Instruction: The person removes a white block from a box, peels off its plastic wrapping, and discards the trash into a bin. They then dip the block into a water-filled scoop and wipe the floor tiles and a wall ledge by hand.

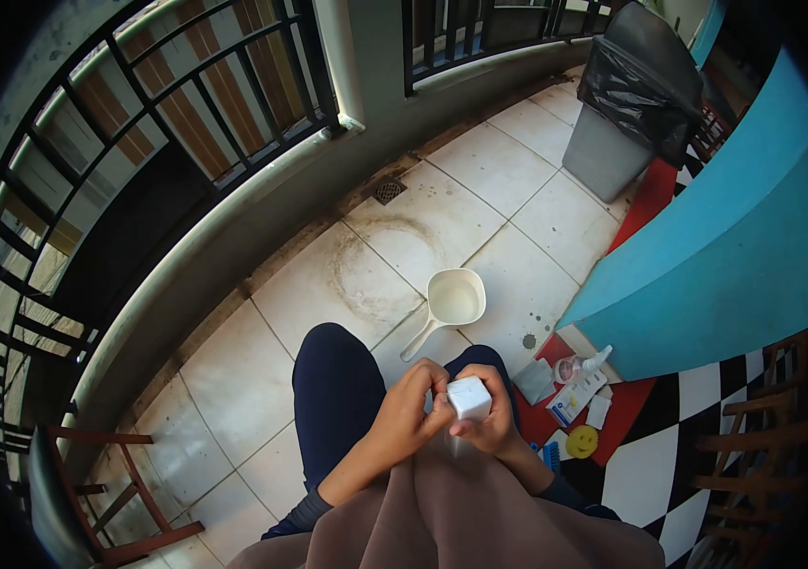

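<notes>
Above my lap, my left hand and my right hand are both closed around a small white box. One end of the box faces up toward me. The fingers of my left hand are bent against its left side, while my right hand wraps its right side. Just beyond my knees, a white dipper rests on the tiles with its handle toward me. It seems to hold some liquid.
To the right, a red mat bears a clear spray bottle, a white-and-blue packet, a yellow smiley sponge and a blue brush. A grey bin, a turquoise wall, a drain and a chair surround me.
</notes>
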`<state>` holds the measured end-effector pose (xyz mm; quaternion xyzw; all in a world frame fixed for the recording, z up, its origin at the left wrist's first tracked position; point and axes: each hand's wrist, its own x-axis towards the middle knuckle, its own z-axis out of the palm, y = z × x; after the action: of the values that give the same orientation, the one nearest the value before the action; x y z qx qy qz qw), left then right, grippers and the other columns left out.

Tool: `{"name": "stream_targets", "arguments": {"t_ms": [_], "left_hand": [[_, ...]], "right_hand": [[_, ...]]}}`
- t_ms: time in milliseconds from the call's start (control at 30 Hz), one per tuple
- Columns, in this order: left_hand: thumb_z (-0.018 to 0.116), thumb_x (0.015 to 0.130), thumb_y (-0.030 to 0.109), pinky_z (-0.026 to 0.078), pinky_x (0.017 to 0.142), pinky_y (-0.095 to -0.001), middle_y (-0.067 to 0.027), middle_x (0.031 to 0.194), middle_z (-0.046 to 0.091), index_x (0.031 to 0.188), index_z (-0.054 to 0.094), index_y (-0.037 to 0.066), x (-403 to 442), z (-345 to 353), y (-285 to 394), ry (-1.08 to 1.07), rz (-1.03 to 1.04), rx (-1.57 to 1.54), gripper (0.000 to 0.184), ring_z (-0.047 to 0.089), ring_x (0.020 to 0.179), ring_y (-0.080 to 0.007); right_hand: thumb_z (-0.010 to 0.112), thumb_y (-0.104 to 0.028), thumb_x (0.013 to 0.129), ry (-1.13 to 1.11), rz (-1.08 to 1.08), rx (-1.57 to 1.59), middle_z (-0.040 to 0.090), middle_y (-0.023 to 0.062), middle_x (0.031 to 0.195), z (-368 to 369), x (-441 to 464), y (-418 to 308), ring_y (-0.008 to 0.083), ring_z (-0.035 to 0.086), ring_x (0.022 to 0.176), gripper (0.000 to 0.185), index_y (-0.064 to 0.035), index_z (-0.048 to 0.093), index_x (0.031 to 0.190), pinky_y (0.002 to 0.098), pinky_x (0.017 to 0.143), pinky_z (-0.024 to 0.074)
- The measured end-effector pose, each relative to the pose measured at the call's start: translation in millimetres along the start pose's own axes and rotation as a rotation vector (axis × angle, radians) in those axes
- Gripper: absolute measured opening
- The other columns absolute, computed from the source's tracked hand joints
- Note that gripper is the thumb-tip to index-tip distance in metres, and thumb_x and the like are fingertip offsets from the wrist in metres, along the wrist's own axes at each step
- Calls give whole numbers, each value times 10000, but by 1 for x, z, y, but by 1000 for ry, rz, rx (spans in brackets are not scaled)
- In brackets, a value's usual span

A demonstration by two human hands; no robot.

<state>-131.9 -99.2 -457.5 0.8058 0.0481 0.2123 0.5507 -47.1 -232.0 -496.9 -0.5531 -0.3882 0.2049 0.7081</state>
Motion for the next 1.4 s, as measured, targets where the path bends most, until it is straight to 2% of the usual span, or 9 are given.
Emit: {"name": "stream_targets", "arguments": {"t_ms": [367,467,567,667,967,1067,1167,1267,1400], "left_hand": [[564,734,34,435,670,-312,-126,814,483,831,439,16,0,3,-3,-18,-32,-18,160,499,714,-273],[581,756,38,440,680,-293,-115,834,512,855,476,12,-1,-1,0,44,-7,10,147,521,723,-241],[635,777,61,445,698,-272,-99,863,543,870,524,6,1,-2,7,158,13,-71,155,544,748,-200],[679,780,78,448,730,-262,-79,882,558,862,569,4,-2,-1,-1,146,-28,-208,155,550,790,-160],[670,788,53,425,791,-257,-47,905,524,851,607,17,-7,1,-1,126,-192,-500,96,514,859,-131],[649,807,54,417,781,-250,-49,910,502,851,597,15,-8,7,2,160,-226,-493,78,499,842,-125],[630,820,55,407,778,-246,-50,901,496,845,585,12,-10,10,1,159,-222,-426,67,492,834,-126],[624,824,50,416,756,-250,-62,894,515,834,573,9,-10,15,3,256,-155,-345,66,508,816,-139],[637,792,11,461,653,-267,-86,884,561,857,595,19,-4,7,8,241,33,-73,78,558,742,-179]], "right_hand": [[783,-307,713,-14,-30,54,508,53,949,-2,-4,8,106,500,822,607,-30,426,1118,249,709,424],[764,-322,735,-15,99,78,505,53,963,1,-1,3,109,499,837,601,-31,412,1126,250,722,421],[746,-342,752,2,73,87,494,56,981,4,3,-2,109,497,848,598,-31,400,1128,252,733,420],[743,-360,755,38,50,58,486,59,990,7,4,-5,110,498,848,613,-30,389,1132,254,739,421],[752,-333,752,4,61,74,490,90,1008,10,1,-8,129,511,880,642,-29,356,1155,272,749,435],[759,-337,742,30,-63,-32,494,102,1017,9,-3,8,142,514,875,653,-28,357,1154,275,750,434],[764,-339,735,18,-90,-23,495,106,1022,8,-2,9,152,513,875,660,-30,358,1153,279,748,432],[750,-366,744,18,-73,-45,494,97,1027,9,1,3,150,506,876,668,-27,354,1163,276,747,427],[683,-427,789,10,77,62,518,90,986,8,2,-5,144,540,832,668,-37,331,1201,270,723,443]]}}
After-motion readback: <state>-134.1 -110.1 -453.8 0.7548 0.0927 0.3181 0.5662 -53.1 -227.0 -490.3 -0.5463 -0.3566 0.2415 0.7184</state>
